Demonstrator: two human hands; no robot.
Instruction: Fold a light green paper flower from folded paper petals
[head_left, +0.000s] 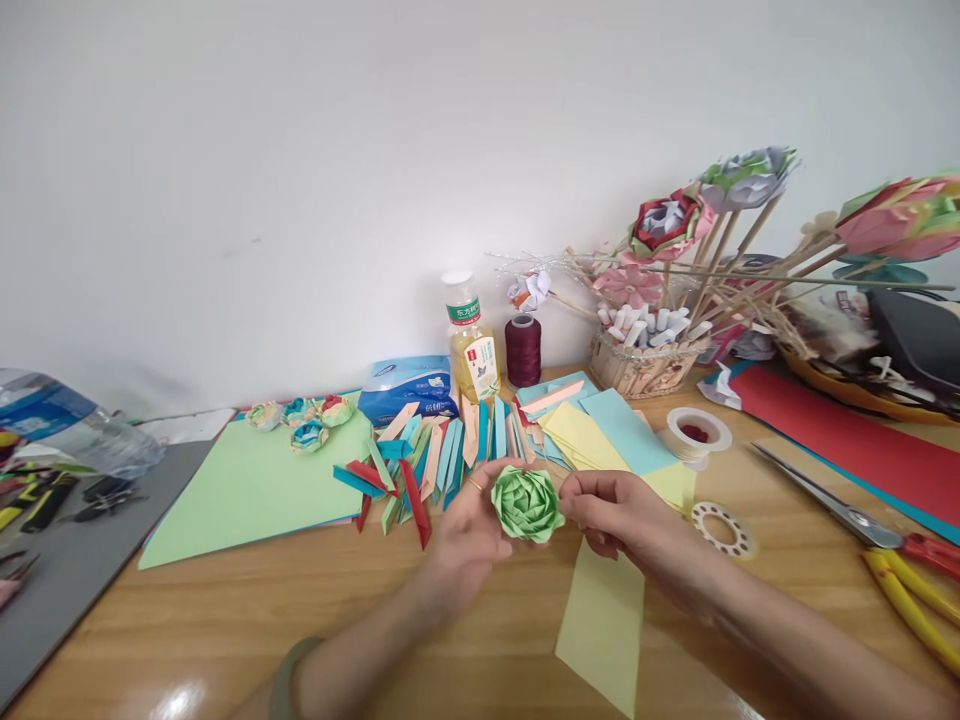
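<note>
A green folded paper flower (pixel 528 503) with layered petals is held above the wooden table (pixel 360 610). My left hand (pixel 472 530) cradles it from the left and below, its fingers partly hidden behind the petals. At the flower's right edge, my right hand (pixel 615 510) pinches a petal between thumb and forefinger. Beneath my right hand lies a pale yellow paper sheet (pixel 600 630). Just behind the flower spreads a pile of folded paper strips (pixel 431 460) in red, blue, peach and green.
Small paper flowers (pixel 307 435) rest on green paper sheets (pixel 247 490) to the left. Behind stand a drink bottle (pixel 474 350), a thread spool (pixel 523 350) and a basket (pixel 645 365) of rolled papers. Scissors (pixel 862 525), a tape roll (pixel 697 432) and pliers (pixel 907 600) lie right.
</note>
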